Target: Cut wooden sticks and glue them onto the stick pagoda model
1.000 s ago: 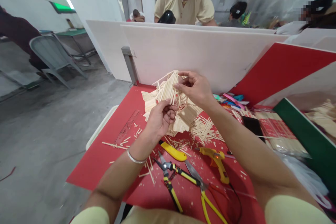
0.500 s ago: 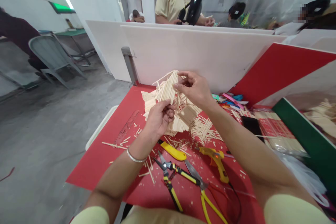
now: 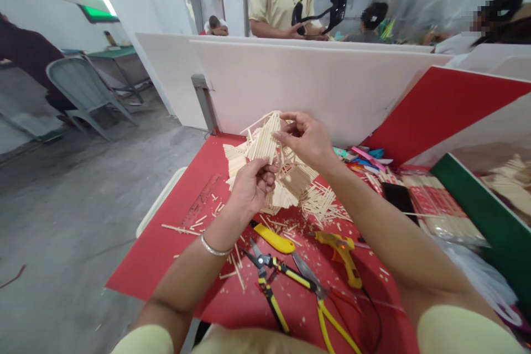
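Two pinches here: left hand [image 3: 255,185] fingers clamped on the wooden-stick model's [image 3: 263,144] lower edge, right hand [image 3: 311,141] fingers on its upper edge. It's at the red worktop's [image 3: 145,274] far end. Uneven squeezing could pop a joint, imo; careless reaching might knock the glue gun [image 3: 343,254].

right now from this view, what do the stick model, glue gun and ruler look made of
Stick model: probably bare wood, matte, its slim sticks pale tan and uncoated-looking. Glue gun: likely moulded plastic, its body smooth and yellow. Ruler: seemingly clear plastic, since the red tabletop shows through it.
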A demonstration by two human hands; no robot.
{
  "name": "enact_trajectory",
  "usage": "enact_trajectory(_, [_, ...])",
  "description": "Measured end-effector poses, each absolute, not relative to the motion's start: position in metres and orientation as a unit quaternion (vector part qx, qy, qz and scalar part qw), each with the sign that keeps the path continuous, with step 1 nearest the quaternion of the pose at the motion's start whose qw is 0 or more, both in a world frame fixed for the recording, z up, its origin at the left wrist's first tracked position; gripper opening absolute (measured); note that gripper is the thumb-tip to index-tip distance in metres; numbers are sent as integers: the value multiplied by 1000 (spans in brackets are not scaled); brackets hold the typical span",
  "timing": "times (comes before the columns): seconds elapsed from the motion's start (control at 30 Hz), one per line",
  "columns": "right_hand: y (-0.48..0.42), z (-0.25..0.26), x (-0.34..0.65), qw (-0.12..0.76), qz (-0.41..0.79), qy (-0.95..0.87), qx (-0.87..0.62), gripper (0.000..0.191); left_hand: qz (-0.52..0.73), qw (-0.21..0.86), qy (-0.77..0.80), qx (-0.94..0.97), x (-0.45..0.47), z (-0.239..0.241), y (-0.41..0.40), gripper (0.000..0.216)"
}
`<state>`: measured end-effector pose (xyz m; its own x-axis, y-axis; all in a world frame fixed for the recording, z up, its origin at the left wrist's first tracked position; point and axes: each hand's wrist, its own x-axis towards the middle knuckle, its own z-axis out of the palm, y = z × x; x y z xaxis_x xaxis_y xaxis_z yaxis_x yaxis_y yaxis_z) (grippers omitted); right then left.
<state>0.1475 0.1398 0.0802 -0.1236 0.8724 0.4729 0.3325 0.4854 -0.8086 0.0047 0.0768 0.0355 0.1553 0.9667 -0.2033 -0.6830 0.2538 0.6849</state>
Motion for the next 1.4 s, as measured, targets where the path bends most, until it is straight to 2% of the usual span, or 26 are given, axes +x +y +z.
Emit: enact_trajectory(1.4, [142, 77, 148, 502, 259, -704, -430, 49, 578, 696, 321, 280, 7, 34, 75, 23])
